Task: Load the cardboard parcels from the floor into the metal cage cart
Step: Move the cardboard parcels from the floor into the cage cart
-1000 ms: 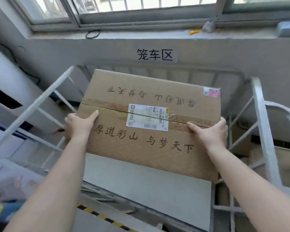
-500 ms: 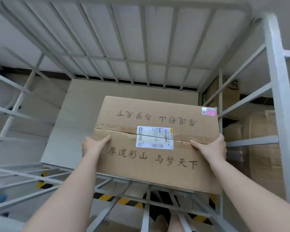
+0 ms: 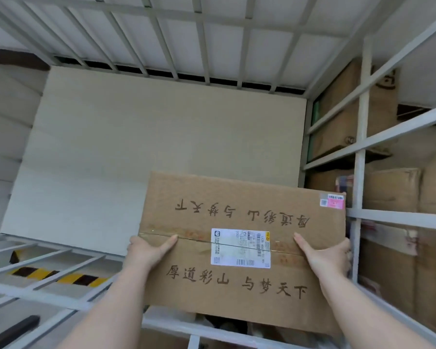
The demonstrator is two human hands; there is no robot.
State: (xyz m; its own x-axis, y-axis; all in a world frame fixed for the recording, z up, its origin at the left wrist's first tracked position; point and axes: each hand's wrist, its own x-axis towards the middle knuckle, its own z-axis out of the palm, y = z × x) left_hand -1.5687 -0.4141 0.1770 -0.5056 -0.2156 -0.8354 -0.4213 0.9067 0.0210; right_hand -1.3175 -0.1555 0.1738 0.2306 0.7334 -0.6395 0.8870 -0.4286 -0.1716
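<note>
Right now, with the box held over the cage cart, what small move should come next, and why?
Probably lower the cardboard box onto the pale cart floor: the left hand and right hand grip its sides, and the floor beneath it looks bare.

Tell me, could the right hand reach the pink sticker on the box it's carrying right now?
Probably not: the right hand is gripping the cardboard box; the pink sticker sits unobstructed just beyond, but letting go leaves only the left hand.

Two bare forearms reach in from the bottom edge, with no sleeve, glove, watch or ring showing on either. The left hand (image 3: 150, 250) and right hand (image 3: 324, 254) have short, plain nails. Nothing worn is in view.
</note>
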